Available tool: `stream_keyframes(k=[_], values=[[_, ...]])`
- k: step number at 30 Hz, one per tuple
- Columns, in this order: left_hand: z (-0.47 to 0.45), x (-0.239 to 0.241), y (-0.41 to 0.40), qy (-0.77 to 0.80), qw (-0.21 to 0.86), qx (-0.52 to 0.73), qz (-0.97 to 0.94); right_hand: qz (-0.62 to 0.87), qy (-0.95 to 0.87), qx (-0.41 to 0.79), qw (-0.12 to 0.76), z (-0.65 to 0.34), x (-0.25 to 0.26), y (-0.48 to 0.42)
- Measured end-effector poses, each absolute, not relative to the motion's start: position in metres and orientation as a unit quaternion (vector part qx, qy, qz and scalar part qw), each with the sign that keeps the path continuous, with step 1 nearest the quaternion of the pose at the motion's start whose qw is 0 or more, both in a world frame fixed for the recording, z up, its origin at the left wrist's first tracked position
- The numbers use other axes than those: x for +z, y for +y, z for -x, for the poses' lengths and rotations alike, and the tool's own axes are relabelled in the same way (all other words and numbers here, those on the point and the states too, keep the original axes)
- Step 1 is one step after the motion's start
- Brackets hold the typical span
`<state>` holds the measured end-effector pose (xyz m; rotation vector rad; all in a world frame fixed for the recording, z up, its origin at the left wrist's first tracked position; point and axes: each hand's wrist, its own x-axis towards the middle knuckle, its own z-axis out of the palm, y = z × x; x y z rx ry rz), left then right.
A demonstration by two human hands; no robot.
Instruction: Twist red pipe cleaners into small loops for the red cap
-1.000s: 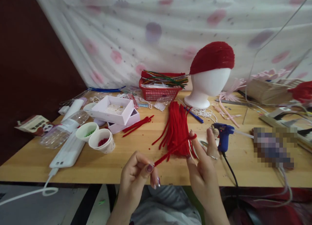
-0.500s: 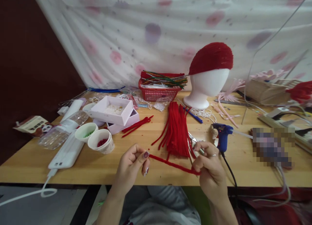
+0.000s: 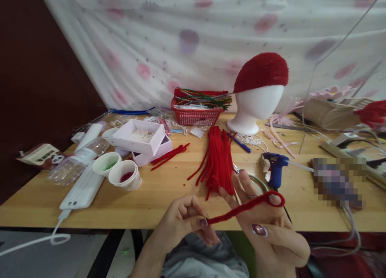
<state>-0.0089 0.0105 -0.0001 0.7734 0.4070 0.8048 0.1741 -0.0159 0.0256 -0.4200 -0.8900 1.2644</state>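
A long wooden table (image 3: 169, 201) runs across the middle of the frame. At its left lie a white power strip (image 3: 83, 188), two paper cups (image 3: 116, 170) and an open pale pink box (image 3: 139, 138). Toward the centre a bundle of red pipe cleaners (image 3: 218, 161) sprawls below a red basket (image 3: 196, 114). Right of centre stand a foam head (image 3: 256, 109) and a blue glue gun (image 3: 276, 167).

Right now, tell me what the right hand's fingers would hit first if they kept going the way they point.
The right hand points its fingers up and away toward the pile of red pipe cleaners; that likely comes first, though depth is unclear.
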Motion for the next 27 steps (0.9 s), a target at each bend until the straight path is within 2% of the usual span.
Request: stream_keyframes(k=[8,14,18,27], values=[[0.005,0.009,0.003,0.197,0.879,0.226,-0.371,0.176,-0.408,0.553,0.704,-0.178,0.041,-0.017],[0.002,0.010,0.015,0.321,0.822,0.366,-0.296,0.212,-0.397,0.515,0.730,-0.178,0.048,-0.008],[-0.002,0.016,0.020,0.321,0.810,0.411,-0.267,0.236,-0.395,0.517,0.722,-0.177,0.043,-0.003],[-0.003,-0.004,0.024,0.159,0.913,0.326,-0.188,0.263,-0.367,0.531,0.717,-0.176,0.034,-0.001]])
